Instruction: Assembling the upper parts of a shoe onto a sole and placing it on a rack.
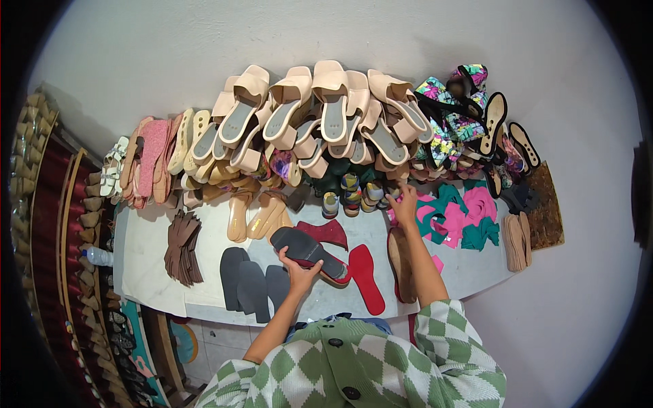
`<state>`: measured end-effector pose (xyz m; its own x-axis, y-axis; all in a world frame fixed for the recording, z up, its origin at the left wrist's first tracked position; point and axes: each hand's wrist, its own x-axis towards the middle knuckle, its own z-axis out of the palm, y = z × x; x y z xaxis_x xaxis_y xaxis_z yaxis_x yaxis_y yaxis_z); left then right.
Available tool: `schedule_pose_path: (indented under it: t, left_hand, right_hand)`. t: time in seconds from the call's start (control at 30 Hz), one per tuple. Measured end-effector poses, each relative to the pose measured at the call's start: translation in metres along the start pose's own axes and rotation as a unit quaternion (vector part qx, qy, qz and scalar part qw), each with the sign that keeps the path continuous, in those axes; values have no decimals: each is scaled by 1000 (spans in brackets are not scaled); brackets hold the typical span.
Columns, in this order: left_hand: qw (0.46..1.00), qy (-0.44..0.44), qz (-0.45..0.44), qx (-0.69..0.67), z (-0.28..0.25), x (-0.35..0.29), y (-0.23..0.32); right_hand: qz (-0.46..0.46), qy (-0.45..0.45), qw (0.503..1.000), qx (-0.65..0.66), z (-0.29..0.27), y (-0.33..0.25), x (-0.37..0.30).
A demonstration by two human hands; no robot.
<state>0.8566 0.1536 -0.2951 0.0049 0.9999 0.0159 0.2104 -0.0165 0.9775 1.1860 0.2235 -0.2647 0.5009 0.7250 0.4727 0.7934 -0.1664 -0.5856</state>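
My left hand (300,273) is closed around a sandal (305,246) turned with its dark grey sole up. Red shows along the sandal's edge. My right hand (406,204) is stretched forward over the table, its fingers apart, beside the small multicoloured heels (352,194) and some pink cut pieces. A red insole (367,279) lies just right of the held sandal, and a dark red strap piece (326,233) lies behind it. Under my right forearm is a brown sole with a dark red edge (401,265). Several dark grey soles (253,291) lie to the left.
Beige heeled sandals (333,102) are piled high along the wall, with flowered sandals (449,136) at the right. Brown strips (183,248), tan sandals (238,216), pink and green scraps (466,211) and a stack of beige insoles (517,241) lie around the table. Shelves of shoes stand left.
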Motion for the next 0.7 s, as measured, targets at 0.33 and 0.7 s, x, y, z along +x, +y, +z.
schedule_pose_path:
  t: [0.33,0.7]
  left_hand:
    - [998,-32,-10,-47,5,-4,17]
    - [997,-4,48,60,15,5,-10]
  right_hand:
    - [-29,-27,995,96,-34,-4,-21]
    - [332,-313,731,507,-70,-36,-138]
